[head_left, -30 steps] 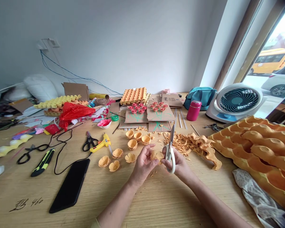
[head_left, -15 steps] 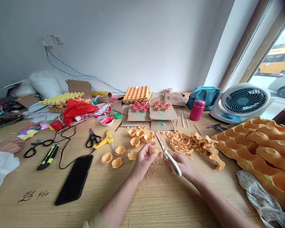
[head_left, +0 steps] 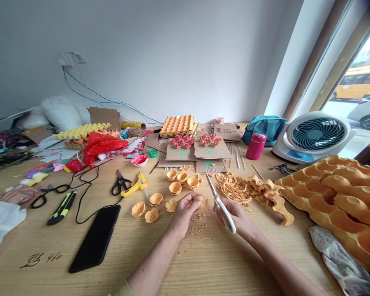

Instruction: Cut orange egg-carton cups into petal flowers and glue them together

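Observation:
My left hand (head_left: 185, 211) pinches a small orange egg-carton cup (head_left: 202, 202) just above the wooden table (head_left: 203, 263). My right hand (head_left: 236, 216) grips white-handled scissors (head_left: 219, 202), their blades pointing up and to the left, right beside the cup. Several cut orange cups (head_left: 181, 181) sit just beyond my hands, and flower-shaped ones (head_left: 145, 209) lie to the left. Small orange offcuts (head_left: 199, 227) are scattered under my hands.
A heap of orange carton scraps (head_left: 253, 189) and a large orange egg tray (head_left: 336, 193) lie to the right, with a fan (head_left: 314, 133) behind. To the left are a black phone (head_left: 95, 238), a yellow glue gun (head_left: 135, 185), black scissors (head_left: 120, 185) and a utility knife (head_left: 61, 207). Cardboard with red flowers (head_left: 197, 146) lies further back.
The scissors swung from upright to tilted up-left and came down lower beside the cup. Both hands sank nearer the table. The view shifted slightly.

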`<state>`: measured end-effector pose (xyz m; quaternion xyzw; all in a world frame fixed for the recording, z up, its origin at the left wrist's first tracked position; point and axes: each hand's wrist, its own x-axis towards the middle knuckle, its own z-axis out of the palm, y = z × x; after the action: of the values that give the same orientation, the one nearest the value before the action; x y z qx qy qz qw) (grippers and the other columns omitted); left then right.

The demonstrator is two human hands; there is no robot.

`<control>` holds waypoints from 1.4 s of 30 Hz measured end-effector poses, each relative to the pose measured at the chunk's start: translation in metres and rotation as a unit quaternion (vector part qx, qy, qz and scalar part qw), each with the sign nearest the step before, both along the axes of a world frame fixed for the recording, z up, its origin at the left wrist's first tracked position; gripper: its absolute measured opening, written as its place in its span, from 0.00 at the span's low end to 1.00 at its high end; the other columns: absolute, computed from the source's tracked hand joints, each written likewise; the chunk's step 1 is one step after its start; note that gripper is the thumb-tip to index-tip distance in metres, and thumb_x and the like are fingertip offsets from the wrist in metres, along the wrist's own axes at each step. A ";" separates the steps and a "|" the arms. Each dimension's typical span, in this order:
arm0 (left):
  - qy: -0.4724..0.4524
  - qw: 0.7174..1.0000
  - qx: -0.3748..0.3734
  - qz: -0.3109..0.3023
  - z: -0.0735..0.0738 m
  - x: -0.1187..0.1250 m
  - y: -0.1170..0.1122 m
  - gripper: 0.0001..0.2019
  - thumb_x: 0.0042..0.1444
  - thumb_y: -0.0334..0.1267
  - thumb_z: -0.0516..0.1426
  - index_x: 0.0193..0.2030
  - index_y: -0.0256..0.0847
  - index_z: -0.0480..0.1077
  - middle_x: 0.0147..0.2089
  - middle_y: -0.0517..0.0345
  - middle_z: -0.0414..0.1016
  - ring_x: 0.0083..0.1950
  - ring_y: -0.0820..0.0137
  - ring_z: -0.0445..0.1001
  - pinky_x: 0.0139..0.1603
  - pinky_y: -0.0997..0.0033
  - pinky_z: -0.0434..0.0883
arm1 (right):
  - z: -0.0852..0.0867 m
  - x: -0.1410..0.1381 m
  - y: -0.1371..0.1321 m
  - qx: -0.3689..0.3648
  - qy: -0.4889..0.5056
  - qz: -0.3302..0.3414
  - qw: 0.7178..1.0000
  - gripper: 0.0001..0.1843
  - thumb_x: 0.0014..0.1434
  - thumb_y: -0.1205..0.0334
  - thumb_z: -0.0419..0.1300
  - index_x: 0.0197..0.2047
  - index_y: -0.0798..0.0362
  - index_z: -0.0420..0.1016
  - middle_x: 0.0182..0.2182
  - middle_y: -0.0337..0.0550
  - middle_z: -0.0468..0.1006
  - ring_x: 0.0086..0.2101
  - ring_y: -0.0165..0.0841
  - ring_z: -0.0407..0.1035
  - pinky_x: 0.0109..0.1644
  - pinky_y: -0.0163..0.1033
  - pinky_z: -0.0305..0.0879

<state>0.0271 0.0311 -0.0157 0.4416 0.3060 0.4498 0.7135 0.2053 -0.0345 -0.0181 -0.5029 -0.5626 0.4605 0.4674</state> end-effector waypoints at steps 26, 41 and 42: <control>0.019 0.996 0.088 0.017 -0.007 -0.001 0.007 0.08 0.51 0.39 0.67 0.34 0.38 0.77 0.34 0.59 0.77 0.37 0.70 0.70 0.44 0.71 0.66 | 0.004 -0.003 -0.005 0.197 -0.494 -0.052 0.845 0.05 0.64 0.58 0.55 0.39 0.49 0.67 0.33 0.42 0.75 0.36 0.38 0.69 0.51 0.46 0.57; 0.005 0.996 0.085 -0.018 -0.005 -0.002 0.004 0.09 0.51 0.40 0.67 0.37 0.38 0.77 0.37 0.58 0.78 0.41 0.69 0.71 0.48 0.71 0.66 | 0.000 -0.003 -0.005 0.223 -0.474 -0.039 0.851 0.07 0.65 0.57 0.54 0.37 0.50 0.64 0.32 0.41 0.73 0.34 0.37 0.68 0.56 0.50 0.56; 0.002 0.996 0.082 -0.020 -0.005 -0.001 0.003 0.09 0.51 0.40 0.67 0.37 0.38 0.77 0.37 0.58 0.78 0.40 0.70 0.71 0.47 0.71 0.66 | -0.001 -0.003 -0.005 0.224 -0.473 -0.035 0.851 0.07 0.65 0.57 0.53 0.37 0.50 0.64 0.31 0.40 0.72 0.34 0.37 0.68 0.55 0.50 0.56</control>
<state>0.0257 0.0343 -0.0207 0.5056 0.2609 0.4581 0.6830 0.2026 -0.0393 -0.0191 -0.5611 -0.7855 0.0113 0.2609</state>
